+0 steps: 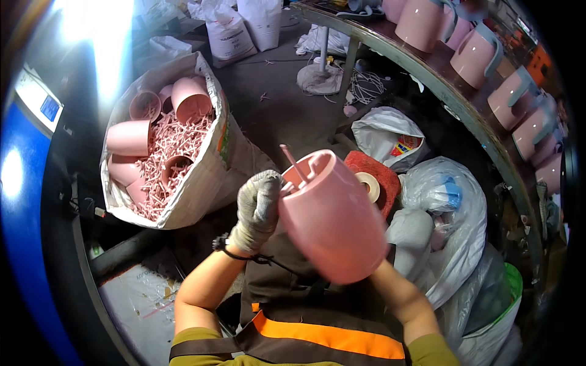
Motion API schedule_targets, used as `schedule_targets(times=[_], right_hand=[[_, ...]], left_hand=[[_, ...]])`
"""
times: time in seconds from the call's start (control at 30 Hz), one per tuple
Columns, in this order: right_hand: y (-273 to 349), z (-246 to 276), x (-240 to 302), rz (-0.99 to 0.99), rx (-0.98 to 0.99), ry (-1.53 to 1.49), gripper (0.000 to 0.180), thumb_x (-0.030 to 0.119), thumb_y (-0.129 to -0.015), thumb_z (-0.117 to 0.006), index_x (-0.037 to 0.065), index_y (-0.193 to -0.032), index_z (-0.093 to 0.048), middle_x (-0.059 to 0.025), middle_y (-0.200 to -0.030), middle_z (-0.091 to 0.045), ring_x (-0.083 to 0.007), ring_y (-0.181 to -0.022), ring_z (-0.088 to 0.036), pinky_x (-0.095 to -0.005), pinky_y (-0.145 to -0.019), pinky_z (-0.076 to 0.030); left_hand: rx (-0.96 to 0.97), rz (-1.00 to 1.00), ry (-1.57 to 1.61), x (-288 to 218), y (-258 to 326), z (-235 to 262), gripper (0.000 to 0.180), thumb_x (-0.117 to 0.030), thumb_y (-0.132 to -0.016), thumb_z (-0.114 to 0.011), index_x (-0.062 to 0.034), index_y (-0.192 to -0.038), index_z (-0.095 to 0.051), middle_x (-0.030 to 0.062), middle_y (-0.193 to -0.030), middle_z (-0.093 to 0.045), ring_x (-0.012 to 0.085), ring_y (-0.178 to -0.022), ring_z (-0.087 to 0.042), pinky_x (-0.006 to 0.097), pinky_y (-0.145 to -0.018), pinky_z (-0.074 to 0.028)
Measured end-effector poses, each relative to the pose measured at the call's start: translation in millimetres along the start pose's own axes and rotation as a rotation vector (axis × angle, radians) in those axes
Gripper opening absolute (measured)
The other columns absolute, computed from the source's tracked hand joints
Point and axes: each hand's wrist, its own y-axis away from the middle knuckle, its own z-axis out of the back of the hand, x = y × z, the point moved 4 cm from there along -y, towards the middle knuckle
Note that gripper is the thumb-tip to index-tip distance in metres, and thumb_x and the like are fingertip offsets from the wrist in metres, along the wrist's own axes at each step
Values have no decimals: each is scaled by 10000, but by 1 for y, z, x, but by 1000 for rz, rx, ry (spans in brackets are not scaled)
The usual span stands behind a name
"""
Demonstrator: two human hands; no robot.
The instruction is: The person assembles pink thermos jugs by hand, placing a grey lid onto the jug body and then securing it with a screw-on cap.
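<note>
Pink cup (pixel 336 226): raised before the person's body, tilted, mouth to the upper left; smooth, glossy, rounded walls with thin prongs (pixel 295 163) standing inside.
Left hand (pixel 257 210): in a pale, fuzzy glove, fingers clenched at the cup's rim; whether on rim or prongs cannot be told.
Right hand: hidden behind the cup; its fingers' state cannot be told.
Floor (pixel 278 97): dark, dotted with small scraps.
Open sack (pixel 229 161): white, creased, at left, heaped with thin pink sticks (pixel 177 137) and more cups (pixel 128 137).
Workbench (pixel 415 68): long, scuffed edge, bearing shiny pink jugs (pixel 475 58) with grey handles.
Right side: crumpled clear plastic bag (pixel 467 213); tape roll (pixel 368 186) against rough red material (pixel 386 183).
Apron (pixel 271 280): dark cloth, orange band.
</note>
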Motion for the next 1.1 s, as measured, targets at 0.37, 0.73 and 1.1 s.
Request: schedule_targets(times=[0.37, 0.73, 1.1], right_hand=[[87, -86, 167, 1058, -34, 2005, 130, 192, -885, -612, 87, -932, -673, -34, -896, -644, -194, -846, -631, -348, -739, -486], [113, -140, 244, 1307, -188, 1277, 316, 230, -966, -598, 15, -1197, -616, -129, -964, -684, -266, -764, -649, -377, -628, -501], [33, -87, 171, 879, 235, 1088, 850, 508, -822, -762, 10, -1435, -446, -205, -1463, -428, -341, -1384, -418, -464, -1112, -357]], left_hand=[[641, -620, -702, -32, 1, -60, 507, -499, -896, -597, -104, -580, -560, 96, -524, -505, 303, -443, -547, 420, -403, -402], [-247, 150, -172, -36, -12, 101, 370, -242, -964, -441, -32, -675, -537, 41, -623, -498, 155, -552, -466, 337, -515, -400], [297, -163, -208, -18, 12, 16, 219, -113, -822, -618, -46, -634, -529, 112, -613, -504, 323, -526, -484, 399, -507, -385]])
